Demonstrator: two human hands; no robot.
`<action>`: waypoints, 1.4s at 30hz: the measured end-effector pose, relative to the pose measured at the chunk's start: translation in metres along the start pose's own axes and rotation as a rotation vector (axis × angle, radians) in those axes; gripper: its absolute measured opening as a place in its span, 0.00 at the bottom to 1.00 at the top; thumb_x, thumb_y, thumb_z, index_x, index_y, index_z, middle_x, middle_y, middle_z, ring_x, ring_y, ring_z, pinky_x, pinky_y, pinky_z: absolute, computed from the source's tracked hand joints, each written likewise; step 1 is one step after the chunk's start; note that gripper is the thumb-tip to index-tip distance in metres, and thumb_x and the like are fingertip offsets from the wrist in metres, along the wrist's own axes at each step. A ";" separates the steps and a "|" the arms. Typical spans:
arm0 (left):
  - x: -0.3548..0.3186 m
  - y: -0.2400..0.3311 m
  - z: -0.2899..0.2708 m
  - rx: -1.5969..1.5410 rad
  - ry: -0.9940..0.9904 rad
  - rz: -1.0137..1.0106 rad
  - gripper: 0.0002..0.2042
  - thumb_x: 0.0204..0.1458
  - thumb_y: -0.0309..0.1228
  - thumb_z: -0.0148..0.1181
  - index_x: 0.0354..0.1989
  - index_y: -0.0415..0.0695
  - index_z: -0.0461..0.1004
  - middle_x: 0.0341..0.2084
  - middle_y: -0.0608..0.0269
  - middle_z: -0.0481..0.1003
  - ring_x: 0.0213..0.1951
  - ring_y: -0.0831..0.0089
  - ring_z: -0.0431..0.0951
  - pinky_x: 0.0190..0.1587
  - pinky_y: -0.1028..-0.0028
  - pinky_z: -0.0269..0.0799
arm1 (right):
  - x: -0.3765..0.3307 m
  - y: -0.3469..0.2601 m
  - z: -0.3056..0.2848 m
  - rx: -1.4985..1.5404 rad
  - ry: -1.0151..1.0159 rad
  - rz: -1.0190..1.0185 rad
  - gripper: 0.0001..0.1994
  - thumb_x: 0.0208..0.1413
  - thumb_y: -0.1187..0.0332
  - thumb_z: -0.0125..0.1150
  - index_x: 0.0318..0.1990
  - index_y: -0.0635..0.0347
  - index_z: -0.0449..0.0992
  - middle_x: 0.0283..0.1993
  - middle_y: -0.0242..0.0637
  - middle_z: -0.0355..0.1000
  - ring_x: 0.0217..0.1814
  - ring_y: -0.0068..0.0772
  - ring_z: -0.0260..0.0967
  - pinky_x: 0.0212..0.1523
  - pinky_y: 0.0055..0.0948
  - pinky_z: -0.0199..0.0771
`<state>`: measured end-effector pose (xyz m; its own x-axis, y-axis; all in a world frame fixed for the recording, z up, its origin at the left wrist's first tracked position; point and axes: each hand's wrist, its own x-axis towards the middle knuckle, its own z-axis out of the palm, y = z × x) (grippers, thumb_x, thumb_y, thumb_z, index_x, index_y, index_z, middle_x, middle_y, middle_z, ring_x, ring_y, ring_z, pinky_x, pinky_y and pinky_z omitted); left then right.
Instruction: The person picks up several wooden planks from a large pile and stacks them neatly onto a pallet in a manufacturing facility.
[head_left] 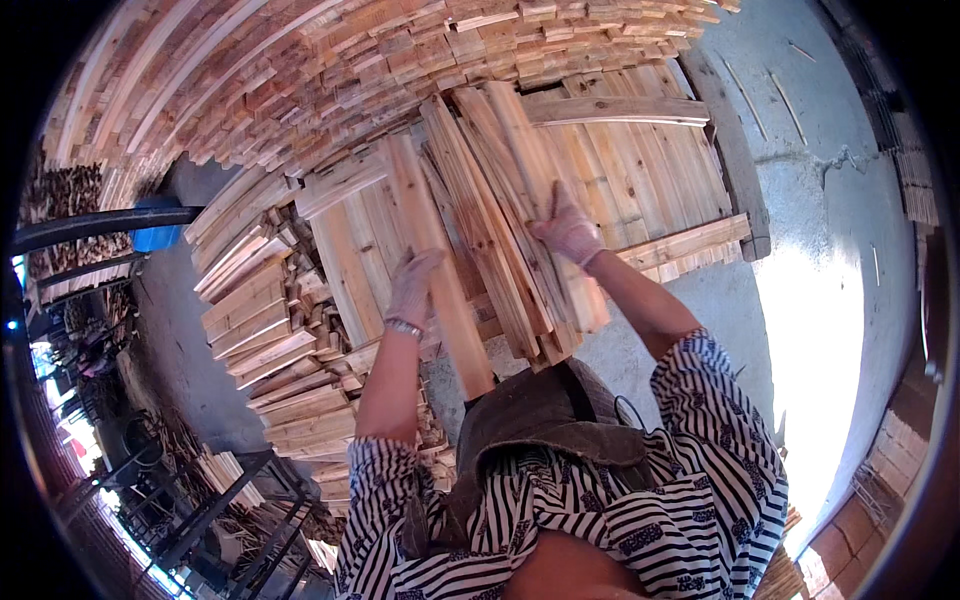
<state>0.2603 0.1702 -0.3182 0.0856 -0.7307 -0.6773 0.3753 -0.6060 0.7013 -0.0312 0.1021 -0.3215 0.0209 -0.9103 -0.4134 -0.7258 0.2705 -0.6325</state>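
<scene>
Head view: a gloved left hand (412, 288) grips one wooden slat (438, 270) while the right hand (567, 228) clasps a bundle of slats (520, 215), both held over the flat pallet boards (640, 170). Stacking appears underway; laying them down would need careful alignment.

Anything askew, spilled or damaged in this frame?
Nothing looks damaged. The slats under the left hand and right hand fan out at differing angles on the flat board layer, not yet squared. The side pile at left is ragged, ends sticking out unevenly.
</scene>
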 end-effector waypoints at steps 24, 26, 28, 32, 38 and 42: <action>0.063 -0.044 0.088 0.830 0.292 0.202 0.55 0.38 0.54 0.71 0.68 0.33 0.49 0.63 0.34 0.62 0.64 0.41 0.63 0.66 0.54 0.60 | 0.008 -0.021 0.044 -0.309 -0.109 0.137 0.50 0.56 0.38 0.58 0.75 0.62 0.41 0.69 0.68 0.55 0.69 0.67 0.60 0.65 0.48 0.66; 0.101 -0.063 0.033 0.847 0.018 0.116 0.49 0.39 0.50 0.71 0.65 0.33 0.54 0.55 0.36 0.70 0.57 0.46 0.72 0.61 0.59 0.67 | -0.007 -0.050 0.040 -0.367 -0.146 0.085 0.48 0.56 0.40 0.59 0.73 0.60 0.44 0.67 0.68 0.57 0.67 0.65 0.63 0.62 0.49 0.68; 0.149 -0.094 0.004 0.920 0.104 0.151 0.36 0.44 0.43 0.68 0.56 0.35 0.61 0.44 0.43 0.75 0.46 0.54 0.78 0.49 0.64 0.73 | -0.011 -0.067 0.050 -0.500 -0.042 0.006 0.43 0.56 0.43 0.60 0.69 0.58 0.49 0.64 0.66 0.60 0.63 0.62 0.67 0.59 0.51 0.71; 0.093 -0.028 0.068 0.973 0.175 -0.087 0.28 0.48 0.36 0.65 0.54 0.34 0.64 0.37 0.51 0.77 0.39 0.58 0.79 0.45 0.65 0.75 | -0.009 -0.024 0.067 -0.637 0.180 0.019 0.45 0.57 0.45 0.59 0.74 0.56 0.43 0.64 0.64 0.62 0.61 0.61 0.69 0.57 0.49 0.73; -0.012 0.012 -0.037 0.243 -0.113 0.097 0.29 0.54 0.26 0.56 0.67 0.37 0.60 0.46 0.58 0.75 0.43 0.73 0.76 0.44 0.74 0.74 | 0.001 -0.041 0.023 -0.437 -0.064 0.054 0.50 0.55 0.47 0.61 0.76 0.57 0.38 0.62 0.59 0.67 0.62 0.58 0.69 0.61 0.47 0.70; -0.052 0.028 -0.120 0.508 0.027 0.293 0.38 0.52 0.33 0.63 0.69 0.34 0.51 0.41 0.50 0.75 0.37 0.63 0.78 0.38 0.69 0.76 | -0.025 -0.035 0.043 -0.536 -0.012 0.048 0.45 0.55 0.50 0.61 0.75 0.52 0.44 0.64 0.55 0.64 0.65 0.59 0.65 0.62 0.50 0.69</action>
<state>0.3772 0.2286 -0.2902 0.1447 -0.8863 -0.4398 -0.1564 -0.4594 0.8743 0.0237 0.1287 -0.3174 -0.0148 -0.8963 -0.4431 -0.9753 0.1106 -0.1913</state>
